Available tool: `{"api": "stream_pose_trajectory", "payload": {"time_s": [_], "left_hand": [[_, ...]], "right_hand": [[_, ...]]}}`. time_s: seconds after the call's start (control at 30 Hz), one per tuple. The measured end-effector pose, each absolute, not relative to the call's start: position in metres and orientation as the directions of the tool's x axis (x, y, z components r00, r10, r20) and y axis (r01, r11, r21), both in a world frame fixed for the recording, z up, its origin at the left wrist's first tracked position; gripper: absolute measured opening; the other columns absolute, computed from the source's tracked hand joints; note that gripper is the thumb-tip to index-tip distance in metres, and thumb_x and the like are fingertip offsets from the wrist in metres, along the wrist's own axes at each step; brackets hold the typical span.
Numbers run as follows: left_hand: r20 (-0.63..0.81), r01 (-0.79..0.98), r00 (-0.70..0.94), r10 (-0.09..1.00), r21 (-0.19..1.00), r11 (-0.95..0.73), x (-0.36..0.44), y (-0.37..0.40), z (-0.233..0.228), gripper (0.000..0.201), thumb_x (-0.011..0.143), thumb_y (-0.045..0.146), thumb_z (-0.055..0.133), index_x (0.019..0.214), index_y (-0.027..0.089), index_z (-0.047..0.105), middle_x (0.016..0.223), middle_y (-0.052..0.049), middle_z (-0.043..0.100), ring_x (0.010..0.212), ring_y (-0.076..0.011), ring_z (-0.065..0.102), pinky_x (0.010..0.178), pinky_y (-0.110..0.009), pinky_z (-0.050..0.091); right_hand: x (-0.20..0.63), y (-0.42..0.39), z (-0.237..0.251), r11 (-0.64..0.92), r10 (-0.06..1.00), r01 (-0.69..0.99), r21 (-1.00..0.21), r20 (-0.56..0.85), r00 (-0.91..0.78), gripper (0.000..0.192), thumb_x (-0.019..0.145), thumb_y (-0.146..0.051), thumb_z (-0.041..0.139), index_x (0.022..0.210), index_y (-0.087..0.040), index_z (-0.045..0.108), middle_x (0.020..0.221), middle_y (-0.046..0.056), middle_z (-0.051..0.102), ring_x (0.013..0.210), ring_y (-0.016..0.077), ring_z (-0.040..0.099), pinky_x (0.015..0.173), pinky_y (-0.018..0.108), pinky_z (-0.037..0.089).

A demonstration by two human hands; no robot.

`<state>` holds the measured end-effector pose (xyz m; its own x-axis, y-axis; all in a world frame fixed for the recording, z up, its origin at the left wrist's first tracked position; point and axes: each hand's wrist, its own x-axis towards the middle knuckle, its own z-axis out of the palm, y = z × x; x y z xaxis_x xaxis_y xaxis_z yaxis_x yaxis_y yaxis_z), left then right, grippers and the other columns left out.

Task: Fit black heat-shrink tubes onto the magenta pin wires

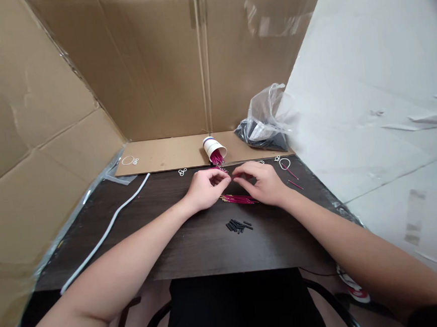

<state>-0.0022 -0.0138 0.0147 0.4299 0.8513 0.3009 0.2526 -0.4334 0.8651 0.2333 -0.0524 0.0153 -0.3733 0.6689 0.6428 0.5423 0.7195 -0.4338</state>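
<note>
left hand (205, 188), right hand (264, 182), fingertips meeting

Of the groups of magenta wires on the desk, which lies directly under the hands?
The flat bundle of magenta wires beneath the right hand; others spill from the tipped paper cup or lie loose at right.

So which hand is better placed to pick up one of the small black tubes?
Probably the right hand: the black tubes lie just below and nearer its wrist side, with bare table between. The left hand sits slightly farther off.
</note>
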Motion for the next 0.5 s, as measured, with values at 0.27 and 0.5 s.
{"api": "stream_pose_trajectory", "payload": {"time_s": [0.27,0.5], "left_hand": [[0.433,0.599,0.349,0.831,0.579,-0.553,-0.027,0.013,0.033,0.005,0.083,0.014,0.076,0.08,0.018,0.075,0.084,-0.004,0.077,0.076,-0.0187,0.066,0.077,-0.035,0.053],[0.353,0.739,0.398,0.847,0.423,-0.523,-0.03,0.015,0.03,0.009,0.083,0.019,0.076,0.076,0.019,0.07,0.092,-0.008,0.075,0.085,-0.0245,0.067,0.083,-0.041,0.055]], "right_hand": [[0.243,-0.048,0.016,0.523,0.844,0.682,-0.511,0.424,-0.329,0.02,0.095,-0.024,0.079,0.107,-0.021,0.064,0.106,0.009,0.07,0.093,0.0252,0.065,0.085,0.04,0.052],[0.242,-0.051,0.023,0.567,0.803,0.625,-0.536,0.19,-0.565,0.009,0.097,-0.016,0.075,0.091,-0.018,0.069,0.091,0.005,0.068,0.084,0.0197,0.061,0.081,0.034,0.046]]}}
